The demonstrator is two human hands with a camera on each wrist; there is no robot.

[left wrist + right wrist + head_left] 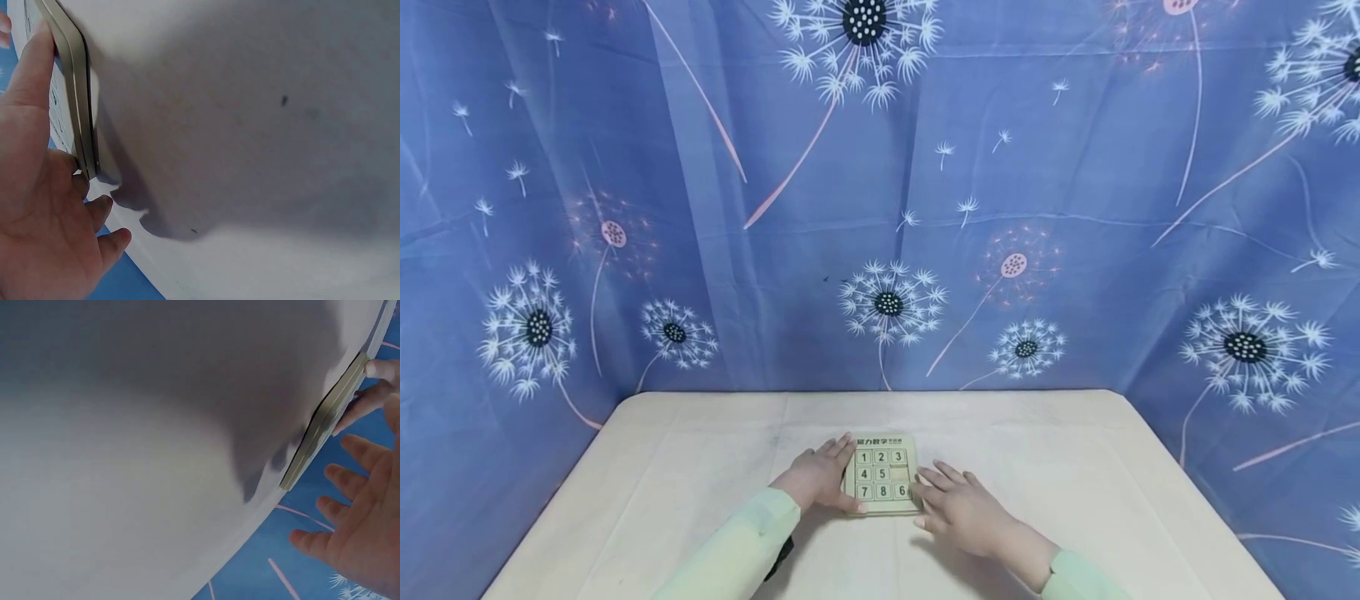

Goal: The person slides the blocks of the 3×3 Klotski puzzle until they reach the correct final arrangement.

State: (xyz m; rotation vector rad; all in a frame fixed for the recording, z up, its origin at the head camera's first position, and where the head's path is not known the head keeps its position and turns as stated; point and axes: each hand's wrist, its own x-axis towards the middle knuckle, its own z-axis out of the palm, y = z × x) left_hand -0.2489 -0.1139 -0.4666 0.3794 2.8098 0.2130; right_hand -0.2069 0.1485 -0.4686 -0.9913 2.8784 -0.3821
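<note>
A wooden number sliding puzzle [888, 507] lies flat on the table, with a printed heading along its far edge. Its tiles read 1, 2, 3 in the top row, 4, 5 and a gap in the middle row, and 7, 8, 6 in the bottom row. My left hand [823, 475] grips the puzzle's left side, thumb at the near corner and fingers along the far left edge. In the left wrist view its thumb [34, 69] overlaps the frame. My right hand [962, 508] is beside the right edge, fingers spread, a fingertip right by the 6 tile [902, 491].
A cream-coloured table [700, 433] with rounded far corners carries the puzzle. Blue curtains [820, 250] with a dandelion print hang behind it and on both sides. A dark band [779, 560] shows under the left sleeve.
</note>
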